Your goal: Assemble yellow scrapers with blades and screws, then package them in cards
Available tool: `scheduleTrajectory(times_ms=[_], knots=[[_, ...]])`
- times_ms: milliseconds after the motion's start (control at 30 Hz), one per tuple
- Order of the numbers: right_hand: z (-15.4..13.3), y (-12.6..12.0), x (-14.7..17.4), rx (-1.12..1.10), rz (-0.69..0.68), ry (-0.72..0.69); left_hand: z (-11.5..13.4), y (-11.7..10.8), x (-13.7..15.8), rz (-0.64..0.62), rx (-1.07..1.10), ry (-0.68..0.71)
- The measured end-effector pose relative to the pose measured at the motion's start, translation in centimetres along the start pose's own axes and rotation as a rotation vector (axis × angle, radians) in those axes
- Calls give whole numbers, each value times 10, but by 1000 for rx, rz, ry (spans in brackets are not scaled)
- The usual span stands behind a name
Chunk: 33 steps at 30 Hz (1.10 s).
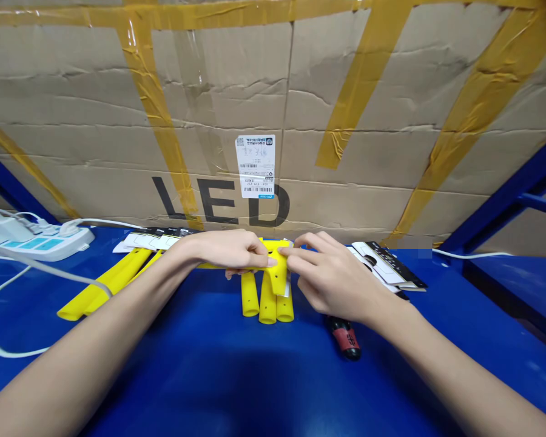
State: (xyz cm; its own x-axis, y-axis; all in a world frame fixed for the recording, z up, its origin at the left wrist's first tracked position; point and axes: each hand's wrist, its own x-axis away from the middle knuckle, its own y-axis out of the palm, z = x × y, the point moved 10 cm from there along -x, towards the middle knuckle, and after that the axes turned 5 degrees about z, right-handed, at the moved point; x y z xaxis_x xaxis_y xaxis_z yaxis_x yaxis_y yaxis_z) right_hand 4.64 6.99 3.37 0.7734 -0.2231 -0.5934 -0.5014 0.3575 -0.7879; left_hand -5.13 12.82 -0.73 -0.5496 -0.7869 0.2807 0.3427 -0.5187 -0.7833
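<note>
A yellow plastic piece (279, 278) with small holes and a tapered flap is held just over the table in the middle. My left hand (230, 252) is closed on it, thumb pressed along its front. From the other side my right hand (330, 273) has curled fingers against its right end, fingertips touching near a hole; part of its grip is hidden. Below, several yellow tubes (267, 306) lie side by side with open ends facing me. A black-and-red screwdriver handle (347, 341) lies under my right wrist, partly covered.
More yellow tubes (104, 285) lie at left beside printed cards (152, 238). A white power strip (50, 243) with cables sits at far left. Other black-and-white cards (386, 266) lie at right. A large taped cardboard box (218, 109) stands behind the blue table (255, 388).
</note>
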Motion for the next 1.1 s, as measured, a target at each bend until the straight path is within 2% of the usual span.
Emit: scheduleTrajectory(times_ms=[133,200,367,433,567,933,1033,1100], knots=[[48,-12,10,-302,178,410,-4,5,1,-34,-39,-69],[68,-9,20,-289,159,547,-6,3,1,-23,-73,-102],[69,31,32,-217,-259,509,-3,2,1,-18,-73,-73],[64,40,35,-208,-343,495,-4,2,1,-18,-86,-80],[53,49,33,-183,-424,451,-4,2,-1,-18,-110,-84],[45,54,30,-190,-366,353,-2,4,-1,-16,-81,-84],[48,39,25,-219,-259,375,-2,4,-2,-11,-48,-74],[51,21,20,-261,-107,403,-4,3,-4,3,-23,-68]])
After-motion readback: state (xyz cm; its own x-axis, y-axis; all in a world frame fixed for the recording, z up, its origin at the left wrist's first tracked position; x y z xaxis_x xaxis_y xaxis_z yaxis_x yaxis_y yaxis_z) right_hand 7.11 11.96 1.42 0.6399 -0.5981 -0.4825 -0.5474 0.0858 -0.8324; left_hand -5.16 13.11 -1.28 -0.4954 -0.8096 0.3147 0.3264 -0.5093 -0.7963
